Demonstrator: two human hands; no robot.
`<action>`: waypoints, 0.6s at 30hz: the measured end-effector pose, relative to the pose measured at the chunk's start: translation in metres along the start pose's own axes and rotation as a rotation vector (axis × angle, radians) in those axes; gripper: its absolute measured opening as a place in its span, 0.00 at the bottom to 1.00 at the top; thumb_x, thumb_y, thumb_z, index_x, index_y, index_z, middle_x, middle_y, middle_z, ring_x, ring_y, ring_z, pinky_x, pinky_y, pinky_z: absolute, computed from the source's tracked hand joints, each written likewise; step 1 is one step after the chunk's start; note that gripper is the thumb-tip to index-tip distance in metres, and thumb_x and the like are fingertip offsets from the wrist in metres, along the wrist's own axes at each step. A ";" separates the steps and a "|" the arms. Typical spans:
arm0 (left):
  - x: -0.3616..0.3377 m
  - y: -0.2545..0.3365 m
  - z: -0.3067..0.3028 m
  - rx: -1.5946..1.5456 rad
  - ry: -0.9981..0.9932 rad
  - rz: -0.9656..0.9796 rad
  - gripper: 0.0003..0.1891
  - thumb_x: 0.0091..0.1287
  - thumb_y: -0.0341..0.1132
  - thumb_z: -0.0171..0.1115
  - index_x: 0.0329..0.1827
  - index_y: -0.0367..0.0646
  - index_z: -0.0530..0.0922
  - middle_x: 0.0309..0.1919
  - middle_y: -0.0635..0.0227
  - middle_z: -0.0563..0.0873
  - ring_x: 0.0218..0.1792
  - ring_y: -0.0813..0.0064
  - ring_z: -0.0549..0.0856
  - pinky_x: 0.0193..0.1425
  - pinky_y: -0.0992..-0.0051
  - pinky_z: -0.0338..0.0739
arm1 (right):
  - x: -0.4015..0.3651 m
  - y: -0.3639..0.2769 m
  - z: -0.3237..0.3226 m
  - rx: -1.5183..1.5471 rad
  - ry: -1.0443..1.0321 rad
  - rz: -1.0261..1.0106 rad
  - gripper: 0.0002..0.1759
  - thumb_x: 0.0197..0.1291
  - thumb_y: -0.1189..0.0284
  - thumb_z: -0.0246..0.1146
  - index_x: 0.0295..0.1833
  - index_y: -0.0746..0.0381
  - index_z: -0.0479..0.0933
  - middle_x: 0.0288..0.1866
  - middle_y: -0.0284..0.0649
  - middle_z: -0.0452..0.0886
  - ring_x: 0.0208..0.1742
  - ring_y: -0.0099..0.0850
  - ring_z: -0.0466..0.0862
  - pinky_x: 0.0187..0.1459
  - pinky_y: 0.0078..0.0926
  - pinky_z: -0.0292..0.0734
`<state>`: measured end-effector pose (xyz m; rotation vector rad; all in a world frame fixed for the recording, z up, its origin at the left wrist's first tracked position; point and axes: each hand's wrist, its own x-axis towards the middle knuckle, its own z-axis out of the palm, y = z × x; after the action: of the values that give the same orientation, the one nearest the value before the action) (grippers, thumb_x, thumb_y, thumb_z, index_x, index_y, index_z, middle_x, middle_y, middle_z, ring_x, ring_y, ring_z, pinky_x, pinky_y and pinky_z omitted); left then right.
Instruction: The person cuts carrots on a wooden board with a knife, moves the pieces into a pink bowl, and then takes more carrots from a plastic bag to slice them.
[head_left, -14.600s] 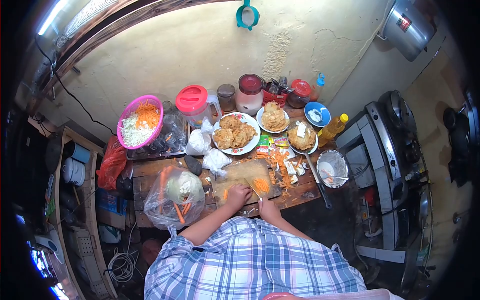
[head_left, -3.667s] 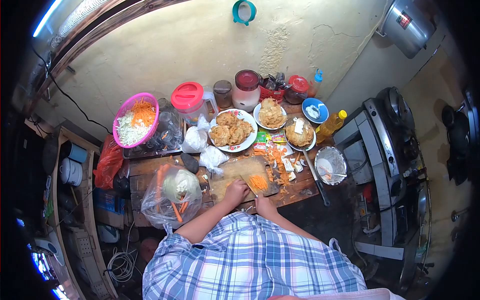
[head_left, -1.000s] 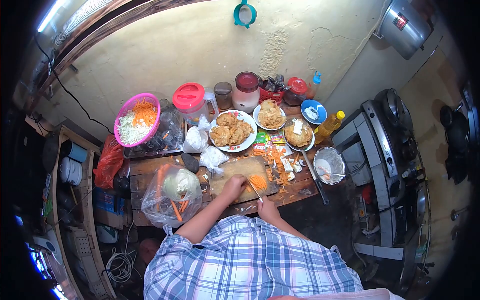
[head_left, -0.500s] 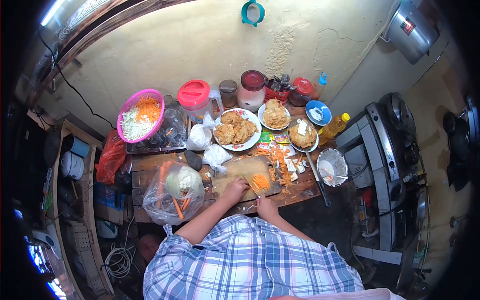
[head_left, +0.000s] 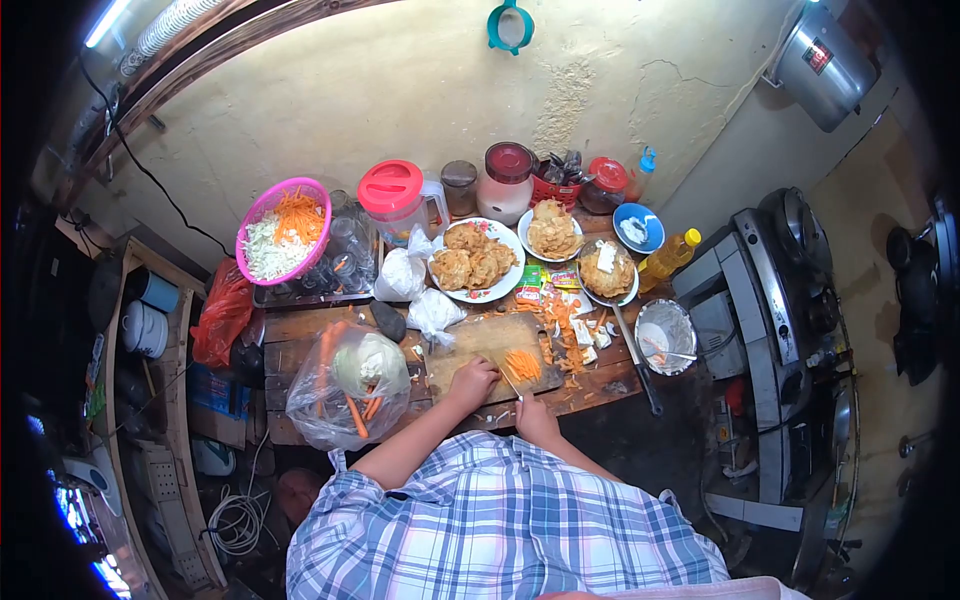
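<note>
My right hand [head_left: 537, 418] is closed round the handle of a knife [head_left: 511, 383], at the front edge of a wooden cutting board [head_left: 460, 350]. The blade points up and to the left, beside a small pile of cut carrot strips [head_left: 522, 366]. Just left of the blade, my left hand [head_left: 474, 383] rests on the board with its fingers bent together; whatever they press on is too small to make out. A clear plastic bag [head_left: 310, 395] with a cabbage [head_left: 368, 362] and carrots [head_left: 356, 415] lies left of the board.
Behind the board are plates of fried food [head_left: 475, 262] and white bags [head_left: 433, 312]. A pink basket [head_left: 324, 235] of shredded vegetables stands back left. Carrot peelings [head_left: 572, 345], a long-handled strainer [head_left: 630, 345] and a batter bowl [head_left: 690, 330] are on the right, before a stove [head_left: 765, 290].
The knife blade has shifted and tilted slightly at the left edge of the carrot strips. My left hand has hardly moved.
</note>
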<state>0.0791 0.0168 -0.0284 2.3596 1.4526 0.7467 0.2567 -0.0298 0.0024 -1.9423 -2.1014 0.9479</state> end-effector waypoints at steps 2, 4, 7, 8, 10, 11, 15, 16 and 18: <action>-0.001 0.000 0.002 -0.010 0.005 -0.011 0.05 0.50 0.32 0.64 0.29 0.45 0.86 0.32 0.74 0.85 0.38 0.70 0.81 0.39 0.72 0.80 | 0.006 -0.001 0.003 -0.016 -0.012 0.005 0.16 0.66 0.64 0.51 0.44 0.69 0.70 0.31 0.63 0.80 0.36 0.61 0.80 0.39 0.57 0.75; -0.001 -0.001 0.004 -0.009 0.011 -0.007 0.05 0.50 0.32 0.64 0.29 0.45 0.86 0.32 0.74 0.85 0.38 0.71 0.81 0.38 0.72 0.80 | 0.009 -0.004 0.003 -0.031 -0.022 0.011 0.16 0.66 0.64 0.51 0.44 0.69 0.70 0.31 0.63 0.80 0.35 0.61 0.80 0.39 0.57 0.75; -0.003 0.000 0.006 0.002 0.028 -0.004 0.05 0.50 0.31 0.65 0.29 0.46 0.85 0.32 0.74 0.85 0.38 0.71 0.81 0.38 0.72 0.80 | 0.008 -0.002 0.007 -0.024 -0.026 0.005 0.16 0.65 0.65 0.52 0.44 0.69 0.70 0.30 0.63 0.79 0.35 0.61 0.80 0.39 0.57 0.74; -0.003 0.000 0.006 0.011 0.042 -0.006 0.05 0.49 0.31 0.65 0.29 0.46 0.85 0.31 0.74 0.85 0.38 0.71 0.81 0.37 0.72 0.80 | 0.006 0.003 0.011 0.012 0.000 0.008 0.16 0.65 0.65 0.52 0.44 0.69 0.70 0.30 0.64 0.79 0.35 0.61 0.80 0.39 0.57 0.75; -0.002 0.000 0.004 0.016 0.046 -0.010 0.05 0.49 0.31 0.65 0.29 0.46 0.85 0.31 0.74 0.85 0.38 0.71 0.81 0.37 0.72 0.80 | 0.005 0.004 0.011 0.045 0.023 0.005 0.16 0.65 0.65 0.52 0.45 0.69 0.70 0.30 0.64 0.79 0.35 0.61 0.80 0.39 0.56 0.75; -0.003 0.001 0.003 0.018 0.043 -0.011 0.05 0.49 0.31 0.65 0.29 0.46 0.85 0.31 0.74 0.85 0.38 0.71 0.81 0.36 0.72 0.80 | 0.003 0.005 0.011 0.051 0.028 0.012 0.16 0.65 0.65 0.52 0.45 0.69 0.70 0.29 0.64 0.79 0.35 0.61 0.81 0.39 0.56 0.75; -0.003 0.001 0.005 0.007 0.042 -0.023 0.05 0.49 0.31 0.65 0.28 0.45 0.85 0.31 0.74 0.84 0.38 0.71 0.81 0.37 0.72 0.80 | -0.001 -0.001 0.003 0.006 0.010 0.006 0.16 0.65 0.65 0.52 0.44 0.69 0.70 0.29 0.64 0.79 0.35 0.60 0.81 0.39 0.55 0.75; -0.003 0.001 0.004 0.001 0.042 -0.016 0.05 0.49 0.31 0.65 0.28 0.45 0.85 0.31 0.73 0.84 0.38 0.71 0.81 0.37 0.72 0.80 | 0.000 -0.002 0.003 0.006 0.009 0.006 0.16 0.65 0.65 0.52 0.44 0.69 0.70 0.29 0.64 0.79 0.35 0.60 0.81 0.39 0.55 0.75; -0.003 0.001 0.005 -0.007 0.044 -0.011 0.05 0.49 0.31 0.65 0.28 0.45 0.85 0.31 0.73 0.84 0.38 0.71 0.81 0.38 0.72 0.80 | 0.001 -0.003 0.002 -0.014 -0.008 0.019 0.16 0.65 0.65 0.52 0.43 0.69 0.70 0.29 0.63 0.79 0.35 0.60 0.81 0.39 0.55 0.75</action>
<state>0.0811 0.0140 -0.0328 2.3427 1.4770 0.8040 0.2530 -0.0293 0.0020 -1.9721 -2.1024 0.9484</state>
